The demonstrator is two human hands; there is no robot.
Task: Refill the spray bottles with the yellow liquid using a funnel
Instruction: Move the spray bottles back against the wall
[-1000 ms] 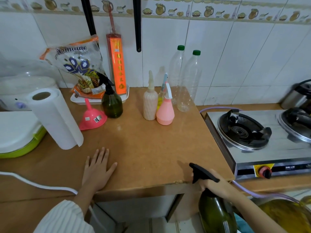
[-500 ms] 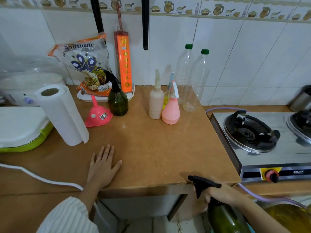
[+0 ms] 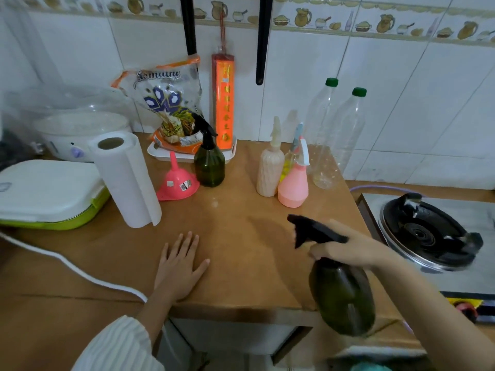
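bottle carried in over the table edge.
right hand (image 3: 345, 249) fingers wrap the dark green spray bottle (image 3: 341, 295) neck; left hand (image 3: 179, 266) lies flat, holding nothing. set it upright near the pink funnel (image 3: 177, 181), base down first.

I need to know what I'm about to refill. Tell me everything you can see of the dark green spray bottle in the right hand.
The dark green spray bottle has a rounded, translucent, plastic-looking body and a black trigger head pointing left. It hangs roughly upright in the air at the counter's front right edge, touching no surface. The right hand grips its neck below the trigger. Its fill level cannot be told.
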